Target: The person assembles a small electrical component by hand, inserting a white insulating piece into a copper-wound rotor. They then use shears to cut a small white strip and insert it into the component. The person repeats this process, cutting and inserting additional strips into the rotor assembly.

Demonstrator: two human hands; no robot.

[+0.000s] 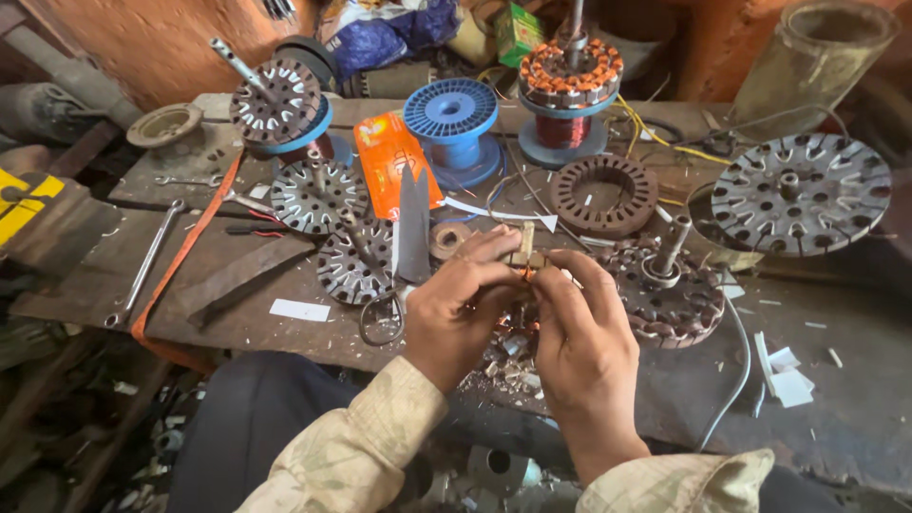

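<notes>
Stator (pixel 518 328) near table front edge: heavy, rigid; copper windings fragile. Left hand (pixel 456 309) and right hand (pixel 584 342) fingers pinch small wooden wedge (pixel 524 249). Grip iron rim.

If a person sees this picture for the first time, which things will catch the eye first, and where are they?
At the centre, the left hand and right hand meet over a small wooden piece above the dark workbench. Behind them stands a bright blue spool, beside an orange packet. Far right lies a large slotted metal disc, and long scissors lie left of the hands.
</notes>
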